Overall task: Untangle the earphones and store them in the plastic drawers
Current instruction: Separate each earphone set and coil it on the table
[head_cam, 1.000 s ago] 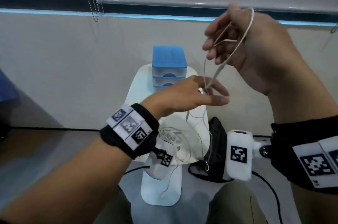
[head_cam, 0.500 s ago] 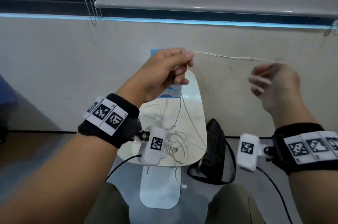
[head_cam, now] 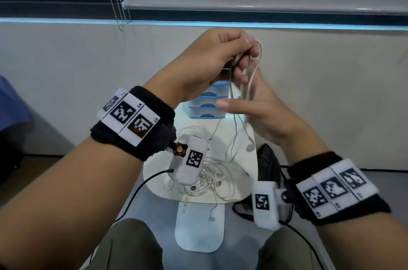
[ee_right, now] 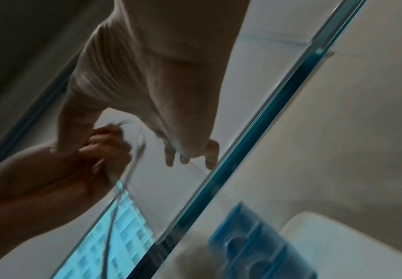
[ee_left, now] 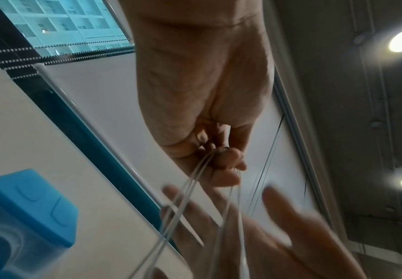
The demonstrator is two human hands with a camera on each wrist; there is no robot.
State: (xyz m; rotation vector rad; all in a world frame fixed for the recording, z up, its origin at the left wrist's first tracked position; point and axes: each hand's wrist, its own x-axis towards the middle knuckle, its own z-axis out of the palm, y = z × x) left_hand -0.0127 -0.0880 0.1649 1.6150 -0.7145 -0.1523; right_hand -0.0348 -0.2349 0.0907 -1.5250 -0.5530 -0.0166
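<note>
My left hand (head_cam: 240, 57) is raised in front of the wall and grips a white earphone cord (head_cam: 254, 75) that loops over its fingers. The strands hang down to an earbud (head_cam: 250, 148) just above the table. In the left wrist view its curled fingers (ee_left: 228, 160) pinch the gathered strands. My right hand (head_cam: 245, 95) is open just below and to the right, palm beside the hanging strands, blurred. A tangle of white earphones (head_cam: 212, 179) lies on the white table (head_cam: 249, 185). The blue plastic drawers (head_cam: 207, 105) stand at the table's far end, partly hidden by my hands.
A black bag (head_cam: 268, 166) sits on the floor to the right of the table. One jack plug (head_cam: 184, 206) and an earbud (head_cam: 212, 218) dangle over the table's near edge. The wall and window blind are close behind the drawers.
The cord was stretched sideways between both hands. My right hand has let go and come back in under my left hand, which now holds the cord in a hanging loop.
</note>
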